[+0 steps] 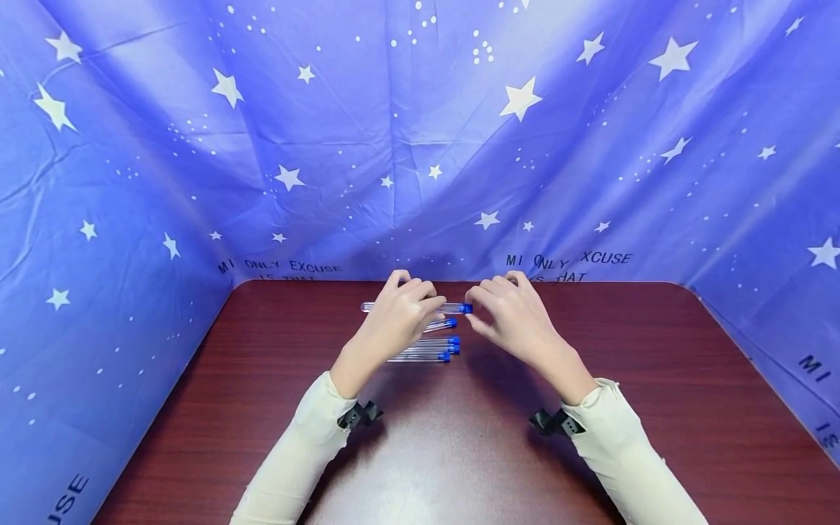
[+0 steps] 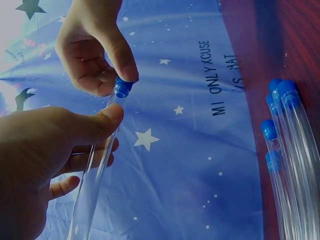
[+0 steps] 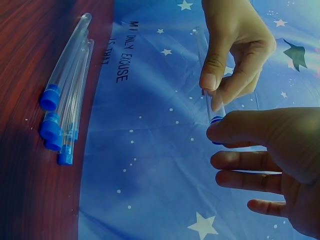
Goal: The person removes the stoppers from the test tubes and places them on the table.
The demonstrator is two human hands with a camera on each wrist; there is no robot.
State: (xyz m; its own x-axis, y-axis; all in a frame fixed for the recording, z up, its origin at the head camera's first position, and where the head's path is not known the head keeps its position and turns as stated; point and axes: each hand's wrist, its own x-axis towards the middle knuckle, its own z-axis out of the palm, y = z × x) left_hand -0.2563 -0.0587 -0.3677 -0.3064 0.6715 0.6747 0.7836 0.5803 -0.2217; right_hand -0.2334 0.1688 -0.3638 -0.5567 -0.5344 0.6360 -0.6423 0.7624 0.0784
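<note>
currently l. hand (image 1: pixel 400 310) grips tube (image 2: pixel 86 200), r. hand (image 1: pixel 515 313) pinches its blue cap (image 2: pixel 120 88); risk: uneven pull may drop tube onto other tubes (image 2: pixel 300 160) beneath l. hand.

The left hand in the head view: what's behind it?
Behind the left hand, blue-capped tubes lie on the table; their capped ends show, but hand and wrist cover their other ends. The held tube shows at both ends, its middle hidden.
</note>
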